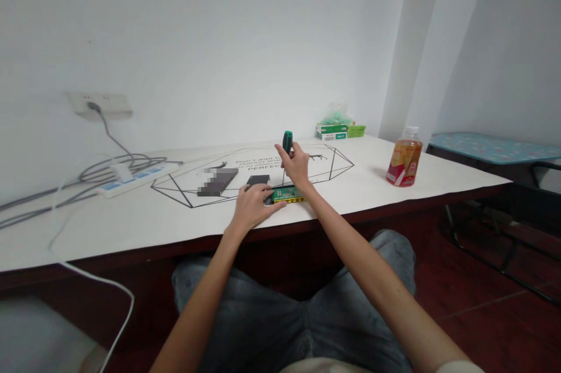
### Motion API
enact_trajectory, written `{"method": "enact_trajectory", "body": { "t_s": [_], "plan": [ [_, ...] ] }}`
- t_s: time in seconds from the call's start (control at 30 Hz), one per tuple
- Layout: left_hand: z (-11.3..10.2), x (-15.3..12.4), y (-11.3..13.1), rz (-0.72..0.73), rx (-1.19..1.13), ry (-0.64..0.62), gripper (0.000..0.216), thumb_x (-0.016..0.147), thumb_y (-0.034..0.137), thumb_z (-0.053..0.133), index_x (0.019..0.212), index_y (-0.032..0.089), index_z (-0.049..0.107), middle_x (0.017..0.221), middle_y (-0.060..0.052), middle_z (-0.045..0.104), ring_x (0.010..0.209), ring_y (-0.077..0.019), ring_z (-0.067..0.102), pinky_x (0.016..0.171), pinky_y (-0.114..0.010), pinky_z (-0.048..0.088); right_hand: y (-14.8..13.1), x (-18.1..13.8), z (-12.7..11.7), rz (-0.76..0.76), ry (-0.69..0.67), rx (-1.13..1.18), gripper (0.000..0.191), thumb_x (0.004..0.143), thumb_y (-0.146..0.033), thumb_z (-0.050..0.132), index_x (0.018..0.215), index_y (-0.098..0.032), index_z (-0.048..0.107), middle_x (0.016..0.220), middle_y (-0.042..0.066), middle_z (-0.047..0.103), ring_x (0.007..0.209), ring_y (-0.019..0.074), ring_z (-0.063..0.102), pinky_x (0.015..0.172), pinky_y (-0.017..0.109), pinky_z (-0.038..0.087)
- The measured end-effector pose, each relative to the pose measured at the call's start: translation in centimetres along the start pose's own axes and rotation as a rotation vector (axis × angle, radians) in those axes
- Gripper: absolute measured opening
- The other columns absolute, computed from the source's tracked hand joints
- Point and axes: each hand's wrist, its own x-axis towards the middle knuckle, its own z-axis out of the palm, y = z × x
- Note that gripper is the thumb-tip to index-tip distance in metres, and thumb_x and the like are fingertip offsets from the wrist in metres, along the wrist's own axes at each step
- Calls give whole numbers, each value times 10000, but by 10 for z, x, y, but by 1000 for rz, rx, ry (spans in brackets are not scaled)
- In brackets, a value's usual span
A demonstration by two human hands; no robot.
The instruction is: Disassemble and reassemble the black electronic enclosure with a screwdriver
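My right hand (297, 163) is closed around a screwdriver (287, 140) with a green and black handle. The screwdriver stands nearly upright, its thin shaft pointing down at a green circuit board (286, 192) with a row of yellow ports along its near side. Whether the tip touches the board is too small to tell. At the board's left end, my left hand (254, 204) grips it against the table, thumb on the near side and fingers over the far side. Just behind that hand lies a small black piece (258, 180), partly covered by the fingers.
A dark flat box (225, 181), partly pixelated, lies left of my hands. Further left are a power strip (139, 179) and coiled grey cables (109, 168). A drink bottle (404, 156) stands at the right. Green and white boxes (332, 131) sit at the back by the wall.
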Motion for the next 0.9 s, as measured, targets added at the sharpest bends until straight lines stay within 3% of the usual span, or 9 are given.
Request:
{"method": "enact_trajectory", "body": {
  "t_s": [0.2,0.67,0.9],
  "plan": [
    [3,-1,2,17,8,16,326,870,543,707,946,247,824,1170,-97,765,1169,-312,653,1087,-516,370,21,-9,22,-19,-71,-72,284,940,-485,635,866,-234,524,468,-85,531,461,149,606,565,250,428],
    [4,0,3,-13,4,15,353,863,559,714,973,241,822,1178,-110,766,1173,-317,654,1101,-515,362,18,-12,15,-29,-75,-86,339,931,-555,609,861,-235,526,480,-88,526,468,125,569,573,237,417],
    [-1,4,3,-60,-74,-10,352,982,459,540,973,248,821,1166,-73,768,1109,-278,673,1027,-458,464,10,-12,8,68,-257,118,446,849,-659,644,792,-244,493,507,-83,551,381,78,454,419,203,323]
  ]
}}
